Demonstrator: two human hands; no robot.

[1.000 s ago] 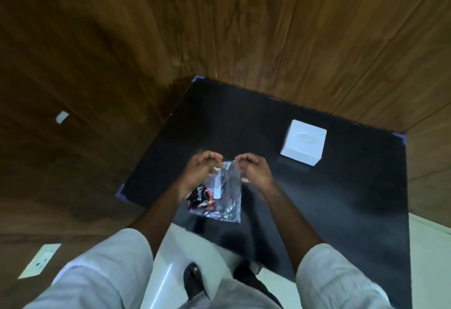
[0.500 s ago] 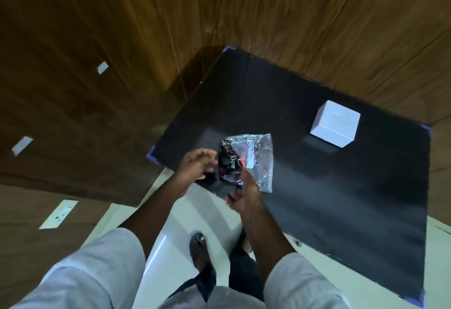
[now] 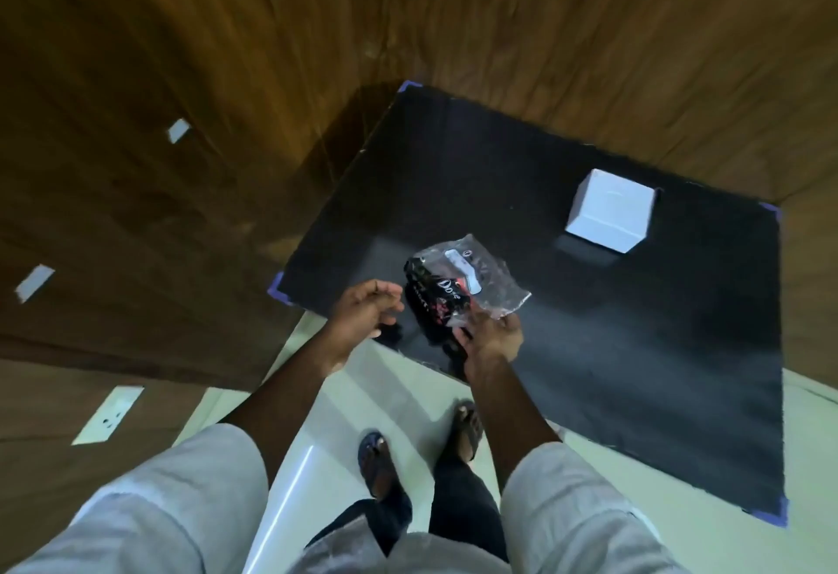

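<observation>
A clear plastic bag (image 3: 471, 281) with a black and red item inside lies over the near left part of the black table (image 3: 589, 346). My right hand (image 3: 492, 337) grips the bag at its near edge, fingers hidden under the plastic. My left hand (image 3: 365, 312) hovers just left of the bag with loosely curled fingers and holds nothing. A white box (image 3: 610, 210) stands on the table, far right of the bag.
Wooden wall panels (image 3: 181, 165) close in behind and to the left of the table, with white sockets (image 3: 109, 414) on the left. The pale floor (image 3: 353, 392) and my sandalled feet (image 3: 378, 460) show below the table's near edge.
A second ago both hands held the bag up by its top. My left hand has let go, and the bag has come down flat towards the table in my right hand.
</observation>
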